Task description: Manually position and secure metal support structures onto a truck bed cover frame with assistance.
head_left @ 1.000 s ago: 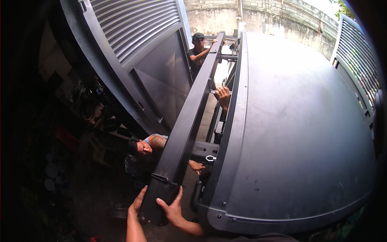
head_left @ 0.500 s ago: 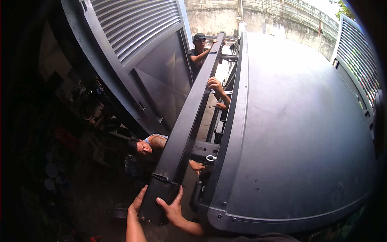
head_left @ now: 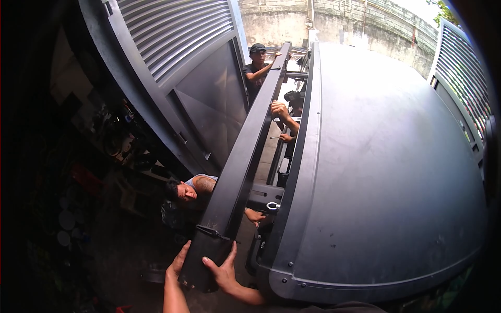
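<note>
A long black box-shaped beam (head_left: 237, 151) runs from near my body to the far end of the scene. Its near end has a black end piece (head_left: 206, 255), which sits between my two hands. My left hand (head_left: 177, 261) presses along the left side of that end. On the right side, my right hand (head_left: 224, 271) grips it, thumb on the top face and fingers along the edge. Brackets (head_left: 265, 195) show between the beam and a large dark flat-topped box (head_left: 386, 172) to its right. The undersides of my hands' grip are hidden.
A capped person (head_left: 258, 68) holds the beam's far end. Midway, another person's hand (head_left: 280, 109) touches it; a second hand (head_left: 286, 137) holds a wrench (head_left: 275, 137). A person (head_left: 193, 190) crouches lower left. A grey gate (head_left: 209, 99) stands left.
A dark-haired or dark-covered head has come into the gap between beam and box, near the middle hands. The middle hand on the beam has shifted slightly. My hands stay in place.
</note>
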